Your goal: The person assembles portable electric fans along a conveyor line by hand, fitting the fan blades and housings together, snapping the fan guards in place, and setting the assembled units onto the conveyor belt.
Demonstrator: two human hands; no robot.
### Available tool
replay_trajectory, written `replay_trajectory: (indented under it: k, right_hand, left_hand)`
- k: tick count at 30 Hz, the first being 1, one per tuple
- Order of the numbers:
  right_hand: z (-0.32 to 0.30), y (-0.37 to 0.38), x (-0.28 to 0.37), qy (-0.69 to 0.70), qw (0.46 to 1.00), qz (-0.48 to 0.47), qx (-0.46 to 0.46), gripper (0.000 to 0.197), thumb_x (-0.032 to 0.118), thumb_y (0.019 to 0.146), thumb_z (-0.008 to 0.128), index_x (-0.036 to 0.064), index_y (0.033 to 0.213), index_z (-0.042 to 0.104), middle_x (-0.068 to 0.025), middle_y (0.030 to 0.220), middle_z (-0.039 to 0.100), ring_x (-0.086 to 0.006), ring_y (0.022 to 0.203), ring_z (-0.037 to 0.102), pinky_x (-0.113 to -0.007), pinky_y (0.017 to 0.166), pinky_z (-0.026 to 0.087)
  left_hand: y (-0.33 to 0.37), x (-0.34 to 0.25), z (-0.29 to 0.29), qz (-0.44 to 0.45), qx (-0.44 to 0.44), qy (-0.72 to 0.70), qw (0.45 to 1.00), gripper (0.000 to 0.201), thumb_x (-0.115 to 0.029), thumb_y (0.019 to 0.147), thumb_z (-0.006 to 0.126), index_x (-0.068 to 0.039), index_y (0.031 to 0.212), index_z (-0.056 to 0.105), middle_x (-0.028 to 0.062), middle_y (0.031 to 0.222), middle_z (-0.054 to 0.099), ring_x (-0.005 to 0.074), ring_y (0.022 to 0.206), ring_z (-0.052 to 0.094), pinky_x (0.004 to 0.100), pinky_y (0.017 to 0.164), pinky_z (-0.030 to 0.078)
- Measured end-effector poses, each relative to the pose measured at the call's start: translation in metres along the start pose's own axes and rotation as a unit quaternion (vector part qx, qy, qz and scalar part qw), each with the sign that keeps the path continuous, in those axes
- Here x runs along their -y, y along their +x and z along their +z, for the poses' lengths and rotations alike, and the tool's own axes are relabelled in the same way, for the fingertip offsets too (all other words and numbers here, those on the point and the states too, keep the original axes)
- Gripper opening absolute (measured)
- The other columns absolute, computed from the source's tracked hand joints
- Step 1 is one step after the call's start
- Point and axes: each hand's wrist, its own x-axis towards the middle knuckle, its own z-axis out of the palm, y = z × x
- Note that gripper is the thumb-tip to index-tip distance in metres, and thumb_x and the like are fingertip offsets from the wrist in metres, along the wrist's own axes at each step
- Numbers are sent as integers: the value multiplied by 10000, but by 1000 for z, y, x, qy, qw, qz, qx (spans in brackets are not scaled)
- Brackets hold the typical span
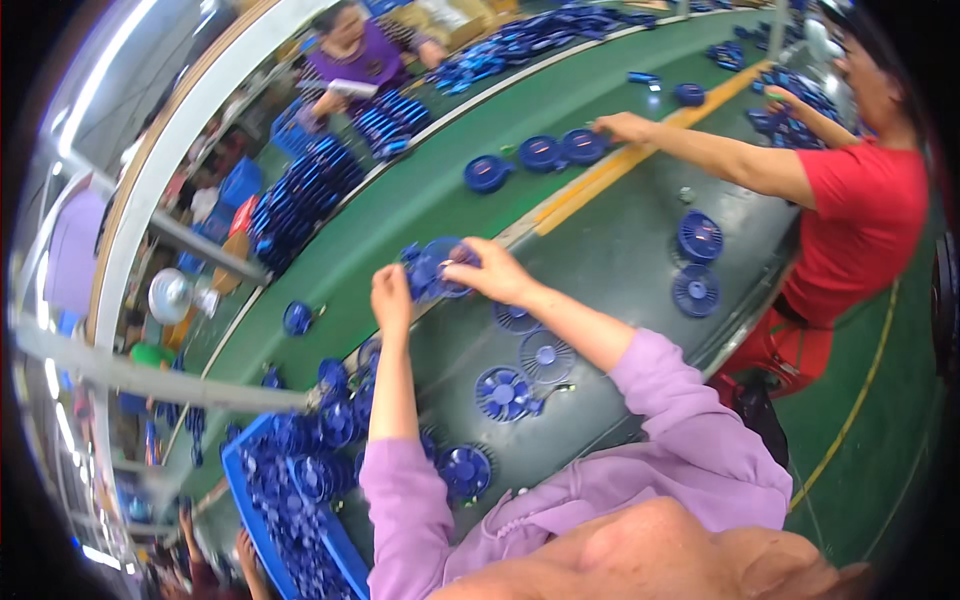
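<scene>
Over the edge between the bench and the green belt, my hands hold a round blue fan part. My left hand is closed at its left edge, where a smaller blue piece also shows; its fingers partly hide the grip. From the right, my right hand pinches the part's rim. Below them on the dark bench rest a blue fan head with blades and a round slatted grille. Another fan head lies near my left forearm.
At lower left stands a blue bin heaped with fan parts. The green belt carries round blue fan parts. To the right, a co-worker in red reaches over the belt; across it, another in purple sits by stacked blue parts.
</scene>
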Motion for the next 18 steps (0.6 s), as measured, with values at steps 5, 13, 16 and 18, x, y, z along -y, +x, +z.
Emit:
replay_trajectory:
  k: [5, 13, 16, 18]
  right_hand:
    - [6, -15, 9, -118, 991, -62, -15, 532, 173, 792, 712, 75, 1271, 503, -110, 930, 637, -202, 836, 639, -345, 768, 516]
    - [39, -43, 17, -332, 909, -233, 94, 654, 356, 819, 645, 86, 1377, 436, -204, 1386, 389, -397, 1249, 403, -493, 1052, 346]
    - [38, -49, 17, -333, 907, -231, 114, 847, 543, 769, 659, 98, 1427, 366, -227, 1436, 321, -422, 1305, 347, -519, 1076, 303]
    - [39, -52, 21, -327, 912, -217, 122, 888, 575, 754, 658, 110, 1440, 338, -230, 1451, 304, -429, 1318, 333, -520, 1082, 293]
  left_hand:
    - [-53, -51, 0, -228, 44, -372, 899, 372, -332, 969, 541, 0, 1106, 639, 68, 1024, 664, 137, 903, 626, 277, 800, 489]
    - [-86, -85, -21, -294, 61, -656, 693, 528, -494, 966, 427, -116, 1330, 482, 89, 1298, 555, 264, 1196, 533, 455, 1003, 447]
    - [-91, -96, -29, -350, 36, -622, 700, 507, -501, 969, 417, -141, 1312, 513, 74, 1317, 552, 269, 1185, 544, 452, 996, 450]
    - [-93, -105, -35, -348, 14, -593, 726, 535, -512, 970, 411, -119, 1321, 502, 81, 1320, 550, 267, 1176, 553, 433, 982, 466]
